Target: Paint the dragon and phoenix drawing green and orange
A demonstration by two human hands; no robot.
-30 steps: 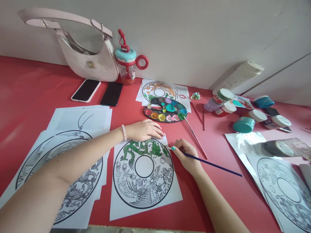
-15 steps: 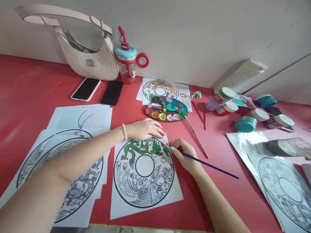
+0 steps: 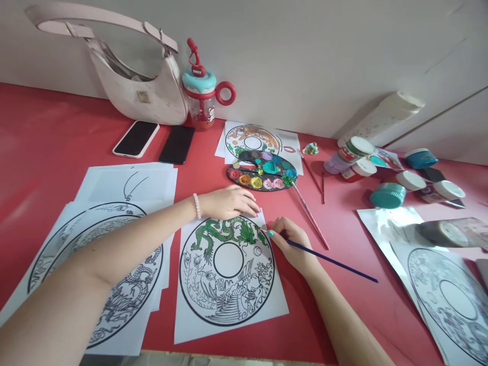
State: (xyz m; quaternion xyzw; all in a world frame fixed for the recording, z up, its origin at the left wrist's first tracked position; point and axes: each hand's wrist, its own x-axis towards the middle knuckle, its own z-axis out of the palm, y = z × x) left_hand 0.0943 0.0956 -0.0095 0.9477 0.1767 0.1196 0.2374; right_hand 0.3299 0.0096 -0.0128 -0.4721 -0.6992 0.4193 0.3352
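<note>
Head view: right hand pinches blue brush, left hand flat, empty, on dragon sheet

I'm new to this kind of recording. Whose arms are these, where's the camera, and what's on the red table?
No machine here: both bare arms belong to one person, and the only camera sits on that person's head, looking forward and down. The left hand lies flat on the top edge of a printed sheet with a round dragon design, partly painted green. The right hand pinches a thin blue brush, its tip at the design's upper right. Farther back on the red table lie a paint palette, paint jars, two phones, a handbag and a drinking bottle.
</note>
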